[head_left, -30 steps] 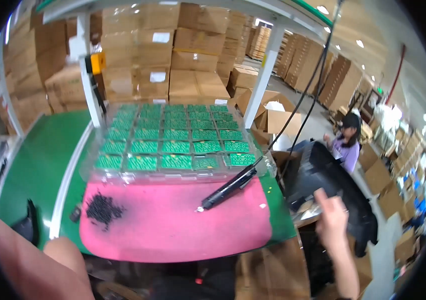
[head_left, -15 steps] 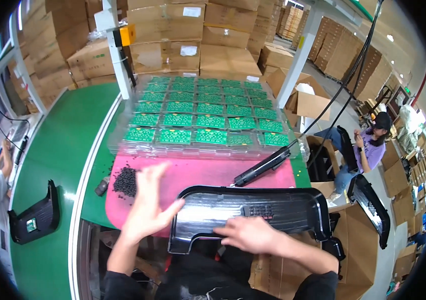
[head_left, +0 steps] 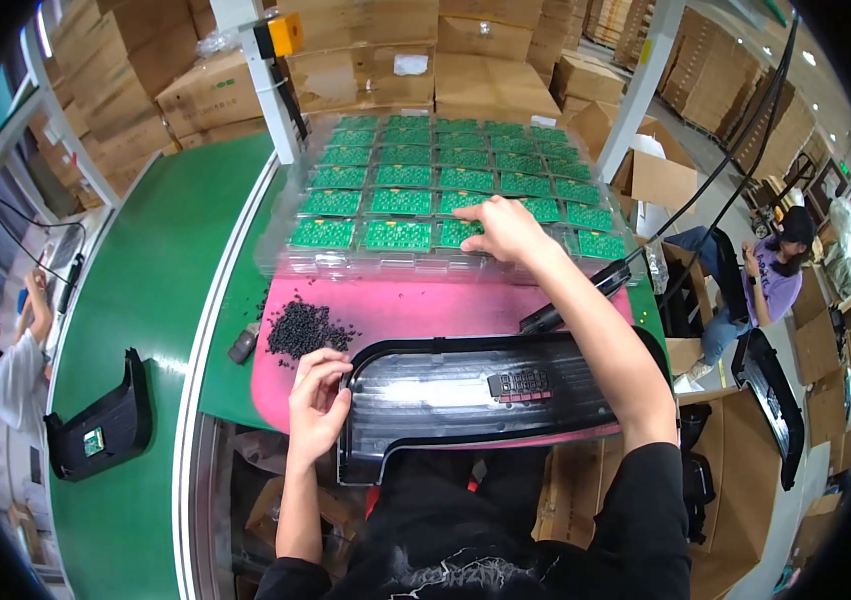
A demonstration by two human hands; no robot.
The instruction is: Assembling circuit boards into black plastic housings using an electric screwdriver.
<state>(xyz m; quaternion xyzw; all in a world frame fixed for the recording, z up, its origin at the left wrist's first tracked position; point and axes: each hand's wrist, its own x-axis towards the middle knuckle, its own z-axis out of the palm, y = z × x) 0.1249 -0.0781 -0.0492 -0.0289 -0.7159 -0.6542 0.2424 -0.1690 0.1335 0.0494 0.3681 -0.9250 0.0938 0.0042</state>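
Observation:
A long black plastic housing (head_left: 426, 385) with a curved rim lies across my lap and the front of the pink mat (head_left: 416, 308). Near its middle is a small grid of openings (head_left: 524, 386). My left hand (head_left: 318, 402) is beside the housing's left end, fingers half curled and thumb apart. Stretched over the housing, my right hand (head_left: 502, 232) has reached a green circuit board (head_left: 458, 234) in the front row of the clear plastic tray (head_left: 346, 264). Its thumb and forefinger are spread over that board. Whether they touch it is unclear.
Small black screws (head_left: 304, 332) are heaped on the mat beside a dark lump (head_left: 243, 345). A black electric screwdriver (head_left: 549, 316) lies behind my right forearm. Another housing (head_left: 106, 425) rests on the green conveyor (head_left: 136, 300). Co-workers sit left and right; cartons (head_left: 736, 450) stand right.
My right hand has gone from the housing forward to the boards. My left hand has come down to the housing's left end, its fingers now curled. The whole view has shifted slightly.

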